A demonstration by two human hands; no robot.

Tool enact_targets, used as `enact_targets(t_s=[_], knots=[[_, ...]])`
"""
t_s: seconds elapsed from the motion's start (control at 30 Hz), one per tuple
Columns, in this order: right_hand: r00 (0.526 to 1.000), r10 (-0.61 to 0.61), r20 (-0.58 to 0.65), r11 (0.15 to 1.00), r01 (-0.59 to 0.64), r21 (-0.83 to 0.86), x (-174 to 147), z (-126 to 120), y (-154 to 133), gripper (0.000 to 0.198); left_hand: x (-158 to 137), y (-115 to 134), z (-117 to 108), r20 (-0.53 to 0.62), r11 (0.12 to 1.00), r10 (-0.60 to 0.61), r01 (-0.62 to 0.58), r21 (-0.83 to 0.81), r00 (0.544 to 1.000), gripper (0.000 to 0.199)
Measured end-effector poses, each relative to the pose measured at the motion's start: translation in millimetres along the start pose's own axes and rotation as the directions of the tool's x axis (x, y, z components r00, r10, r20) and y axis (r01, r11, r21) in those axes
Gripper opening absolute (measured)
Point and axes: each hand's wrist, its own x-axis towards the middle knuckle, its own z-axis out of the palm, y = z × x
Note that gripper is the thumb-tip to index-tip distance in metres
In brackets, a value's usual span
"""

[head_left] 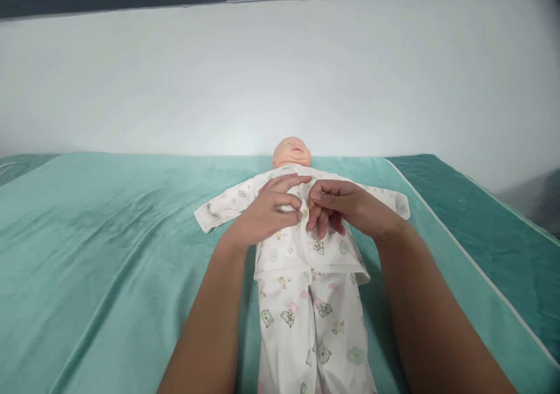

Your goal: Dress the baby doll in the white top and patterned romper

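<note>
Nearest, the printed trousers (336, 347) run out of view at the bottom. Beyond them is the matching shirt (284, 254), its sleeves spread wide. The left hand (276, 204) pinches the shirt's front opening between bent thumb and forefinger, beside a small button (305, 214), the other fingers resting forward on the cloth. The right hand (343, 199) faces it, thumb against forefinger, other fingers curled; whether cloth is caught between them, I cannot tell.

The step in hand looks like close work on this fastening. The next move seems to call for fine fingertip control, one hand steadying the cloth while the other works the button.

The doll (291, 151) wearing these clothes lies face up on the green sheet (131, 254), its head at the far edge, short of the pale wall (280, 79). No brand, label or writing is readable; the clothes show only bears and small figures.
</note>
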Motion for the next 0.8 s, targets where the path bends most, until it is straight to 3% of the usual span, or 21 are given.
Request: enact_targets(t_s=[0.4, 0.53, 0.63, 0.73, 0.8], knots=[[0.998, 0.063, -0.006, 0.993, -0.063, -0.103, -2.3, 4.7, -8.6, 0.029, -4.4, 3.9, -0.6, -0.016, 0.995, -0.034, 0.033, -0.092, 0.999, 0.011], [0.997, 0.076, -0.020, 0.989, -0.078, -0.124, -3.3, 6.3, -11.1, 0.031, -5.5, 3.1, 1.2, -0.162, 0.971, -0.063, 0.023, -0.239, 0.985, 0.006], [0.997, 0.076, -0.013, 0.985, -0.077, -0.151, -4.9, 8.1, -14.0, 0.031, -3.8, 0.6, 3.9, -0.240, 0.968, -0.057, -0.006, -0.253, 0.969, 0.015], [1.000, 0.013, -0.027, 0.981, -0.017, -0.192, -7.1, 12.0, -18.8, 0.029, -0.7, -3.5, 9.0, -0.264, 0.981, -0.038, -0.015, -0.196, 0.964, 0.022], [0.986, -0.120, -0.119, 0.971, 0.092, -0.220, -7.9, 15.7, -21.7, 0.027, 1.9, -7.7, 12.9, -0.319, 0.991, -0.061, 0.020, -0.130, 0.946, 0.023]])
